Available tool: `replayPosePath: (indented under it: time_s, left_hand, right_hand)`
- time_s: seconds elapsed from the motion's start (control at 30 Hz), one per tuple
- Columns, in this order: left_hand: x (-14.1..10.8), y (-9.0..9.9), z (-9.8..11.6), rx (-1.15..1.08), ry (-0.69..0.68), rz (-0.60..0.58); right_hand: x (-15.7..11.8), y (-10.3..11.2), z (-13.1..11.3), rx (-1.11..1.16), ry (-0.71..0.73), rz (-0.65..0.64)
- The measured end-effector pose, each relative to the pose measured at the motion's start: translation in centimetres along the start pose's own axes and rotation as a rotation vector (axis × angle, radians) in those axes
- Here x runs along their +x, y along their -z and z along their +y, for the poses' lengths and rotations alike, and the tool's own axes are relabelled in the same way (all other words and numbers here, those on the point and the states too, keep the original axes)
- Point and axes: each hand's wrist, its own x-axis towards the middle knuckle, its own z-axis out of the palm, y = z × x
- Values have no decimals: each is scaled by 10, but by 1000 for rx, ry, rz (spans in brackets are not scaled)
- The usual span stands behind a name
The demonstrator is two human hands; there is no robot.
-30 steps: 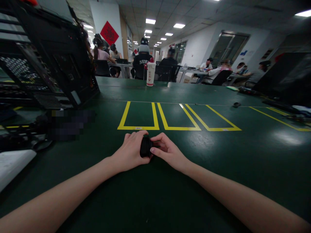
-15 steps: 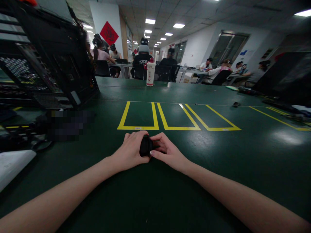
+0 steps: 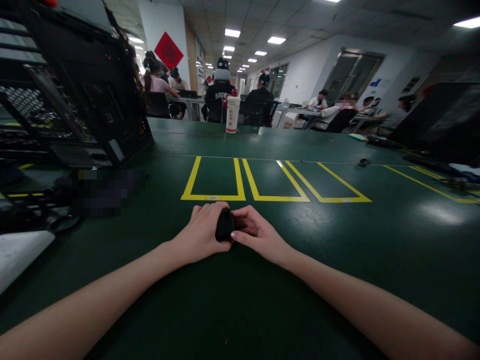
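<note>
Between my hands, low in the middle of the head view, is a small black object (image 3: 224, 226) with a rounded body. My left hand (image 3: 202, 232) wraps round its left side, thumb below and fingers above. The fingertips and thumb of my right hand (image 3: 258, 234) pinch its right edge. Both hands are low over the dark green table (image 3: 232, 300), just in front of the yellow tape outlines (image 3: 213, 198). What the object is, I cannot make out.
A white and red bottle (image 3: 232, 115) stands at the table's far edge. On the left are a black open-frame case (image 3: 93, 100), dark cables and a white object (image 3: 20, 255). A small dark ring-shaped item (image 3: 363, 162) lies on the right. Several people sit beyond.
</note>
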Motion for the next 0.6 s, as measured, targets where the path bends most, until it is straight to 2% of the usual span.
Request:
replayPosePath:
  time_s: [0.2, 0.43, 0.6]
  left_hand:
    - [0, -1, 1, 19, -20, 22]
    - [-1, -1, 1, 19, -16, 16]
    - [0, -1, 1, 6, -7, 9]
  right_hand:
    - [0, -1, 1, 72, -9, 5]
    - [1, -1, 0, 18, -42, 13]
    - [0, -1, 2, 21, 12, -1]
